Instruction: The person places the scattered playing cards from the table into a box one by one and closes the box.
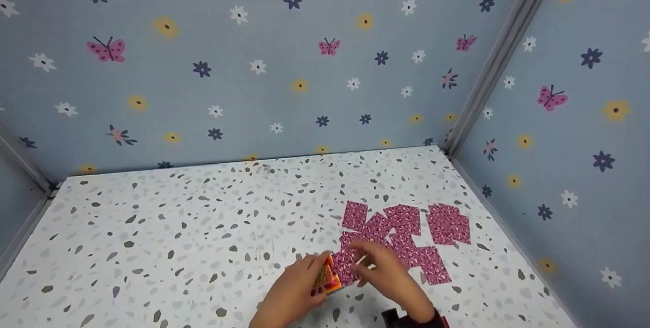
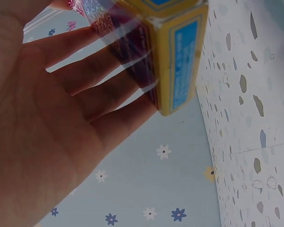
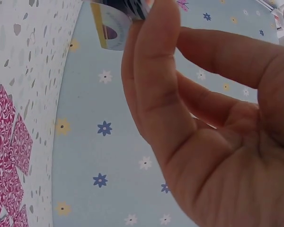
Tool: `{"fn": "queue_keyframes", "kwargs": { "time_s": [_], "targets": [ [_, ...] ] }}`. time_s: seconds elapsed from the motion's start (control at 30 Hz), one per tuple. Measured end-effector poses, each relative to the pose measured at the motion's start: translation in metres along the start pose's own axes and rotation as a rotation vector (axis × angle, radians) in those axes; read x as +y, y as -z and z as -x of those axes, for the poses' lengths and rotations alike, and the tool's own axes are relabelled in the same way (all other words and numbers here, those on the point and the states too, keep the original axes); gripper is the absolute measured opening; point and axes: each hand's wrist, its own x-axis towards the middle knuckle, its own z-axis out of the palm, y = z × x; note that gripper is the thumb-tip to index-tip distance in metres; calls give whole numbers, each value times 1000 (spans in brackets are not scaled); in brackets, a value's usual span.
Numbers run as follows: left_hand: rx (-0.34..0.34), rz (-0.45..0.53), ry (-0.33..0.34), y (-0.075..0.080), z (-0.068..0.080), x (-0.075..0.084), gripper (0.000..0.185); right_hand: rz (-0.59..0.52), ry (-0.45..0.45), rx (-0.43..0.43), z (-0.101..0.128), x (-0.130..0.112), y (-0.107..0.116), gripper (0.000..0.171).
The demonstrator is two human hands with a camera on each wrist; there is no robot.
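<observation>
I see my left hand (image 1: pixel 294 287) gripping a yellow card box (image 1: pixel 326 276) low over the speckled tabletop (image 1: pixel 177 236), near its 5 o'clock area. My right hand (image 1: pixel 388 272) pinches a card (image 1: pixel 346 267) at the box's mouth; pink patterned cards (image 1: pixel 406 234) lie spread toward 1 o'clock.

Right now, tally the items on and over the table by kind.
Pink patterned cards lying on the table: about 8 (they overlap, so the count is not exact)
card pinched in the right hand: 1
yellow box held in the left hand: 1
Total: about 10
</observation>
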Motion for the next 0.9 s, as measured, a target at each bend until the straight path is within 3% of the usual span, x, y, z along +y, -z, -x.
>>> {"fn": "queue_keyframes", "kwargs": {
  "time_s": [0.3, 0.67, 0.9],
  "targets": [
    [-27, 1, 19, -2, -1, 2, 75, 174, 81, -3, 0, -4, -4, 35],
    [10, -44, -10, -3, 0, 1, 73, 157, 144, -32, 2, -1, -6, 30],
    [-20, -7, 26, -2, -2, 1, 75, 187, 58, -67, 3, -6, -7, 27]
  ]
}}
